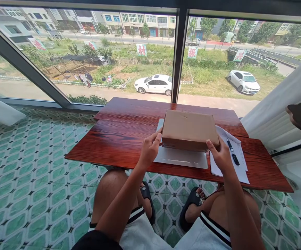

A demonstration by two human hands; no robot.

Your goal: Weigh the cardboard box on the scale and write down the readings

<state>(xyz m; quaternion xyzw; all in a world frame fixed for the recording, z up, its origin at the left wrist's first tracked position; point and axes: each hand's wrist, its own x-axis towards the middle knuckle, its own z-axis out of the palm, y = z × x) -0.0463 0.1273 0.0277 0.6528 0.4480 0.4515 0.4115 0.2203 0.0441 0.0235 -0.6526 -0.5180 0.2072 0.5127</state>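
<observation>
Here's the box [189,128], clasped between the left hand [151,146] at eight o'clock and the right hand [220,152] at four, where even, level pressure should keep it steady.

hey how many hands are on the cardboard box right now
2: the left hand is at the left side of the cardboard box, the right hand at its near right corner. No other hand shows.

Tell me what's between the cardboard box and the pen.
In the head view, your right hand, its grip at the near right corner of the cardboard box, sits between that and the pen; some white paper shows there too.
</observation>
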